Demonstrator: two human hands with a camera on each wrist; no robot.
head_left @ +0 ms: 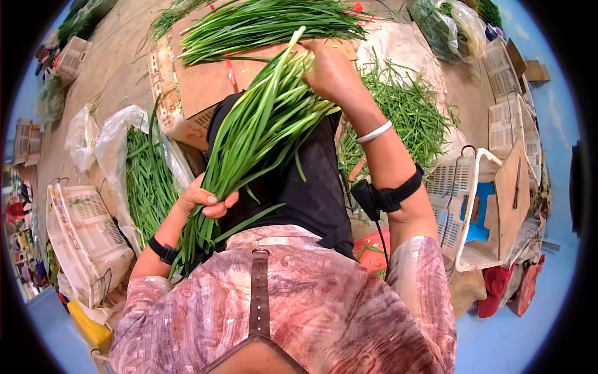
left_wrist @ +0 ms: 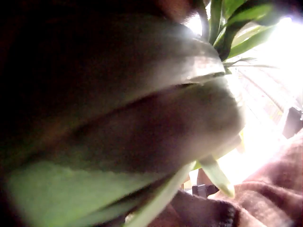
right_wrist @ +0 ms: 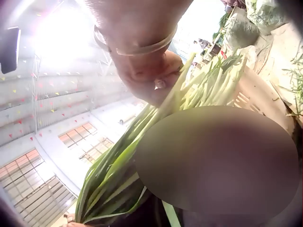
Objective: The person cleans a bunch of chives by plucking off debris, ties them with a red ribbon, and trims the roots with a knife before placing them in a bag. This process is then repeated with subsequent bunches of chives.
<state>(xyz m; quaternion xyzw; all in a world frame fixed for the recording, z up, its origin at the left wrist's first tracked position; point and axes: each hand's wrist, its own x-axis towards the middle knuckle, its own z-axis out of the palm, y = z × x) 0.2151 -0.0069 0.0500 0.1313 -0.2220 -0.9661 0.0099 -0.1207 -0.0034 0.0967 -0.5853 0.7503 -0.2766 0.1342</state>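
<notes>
My left hand [head_left: 205,198] grips a bunch of garlic chives [head_left: 255,131] around its leafy part, low in front of the torso. From there the bunch slants up across the dark-clad lap, its pale stalk ends away from the body. At those ends is my right hand [head_left: 330,71], its fingers curled on the stalks. In the right wrist view, the right hand [right_wrist: 154,75] bends over the pale stalks [right_wrist: 213,85], with part of the bunch hidden behind a blurred patch. Leaves [left_wrist: 85,194] fill much of the dark left wrist view.
A cardboard-topped crate [head_left: 215,84] ahead bears a pile of chives [head_left: 268,28]. Loose green trimmings [head_left: 405,112] lie on the floor at right. Beside the left arm stands a plastic bag [head_left: 112,146] of chives. White crates [head_left: 87,230] stand on both sides.
</notes>
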